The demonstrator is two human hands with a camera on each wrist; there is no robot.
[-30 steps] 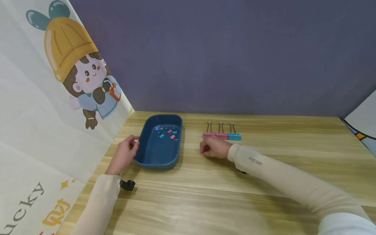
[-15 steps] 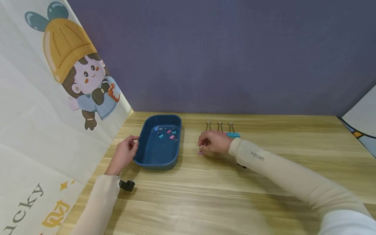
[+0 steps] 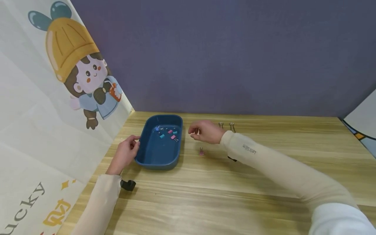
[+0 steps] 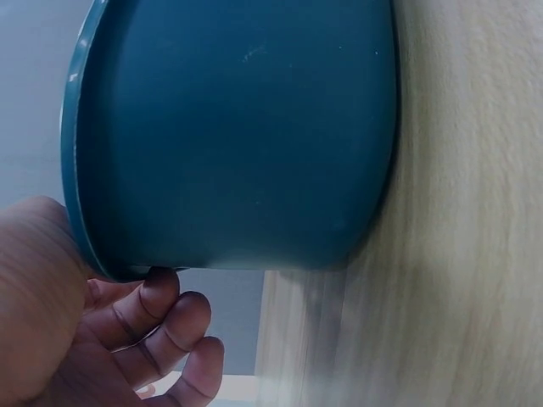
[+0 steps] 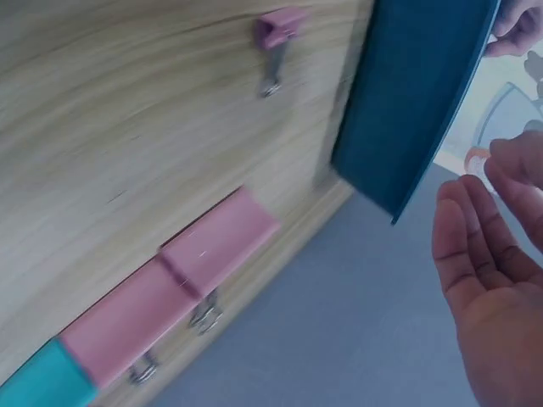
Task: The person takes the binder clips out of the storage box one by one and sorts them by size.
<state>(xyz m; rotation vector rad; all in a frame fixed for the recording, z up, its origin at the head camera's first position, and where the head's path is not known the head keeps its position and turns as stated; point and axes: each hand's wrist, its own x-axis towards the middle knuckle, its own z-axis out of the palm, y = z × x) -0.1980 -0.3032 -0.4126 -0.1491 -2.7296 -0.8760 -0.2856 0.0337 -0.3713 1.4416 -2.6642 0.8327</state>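
Observation:
My left hand [image 3: 124, 153] holds the left rim of a deep blue plastic bin [image 3: 157, 160], its fingers at the edge; the left wrist view shows the bin's wall [image 4: 246, 144] close up. Several small binder clips [image 3: 173, 137] in pink, teal and blue lie inside. My right hand [image 3: 206, 131] hovers right of the bin, fingers loosely bent and holding nothing. A small pink binder clip [image 3: 201, 152] stands on the table below that hand. Behind it, a row of large clips is mostly hidden; the right wrist view shows two pink binder clips [image 5: 136, 314] and a teal binder clip [image 5: 47, 377].
The wooden table [image 3: 188, 202] meets a dark grey-blue panel [image 3: 223, 65] at the back. On the left hangs a white sheet with a cartoon figure [image 3: 85, 68]. A black wrist camera [image 3: 128, 185] sticks out by the left wrist.
My right hand has let go of the small pink binder clip, leaving it on the table, and has moved up and left toward the bin. The left hand stays at the rim.

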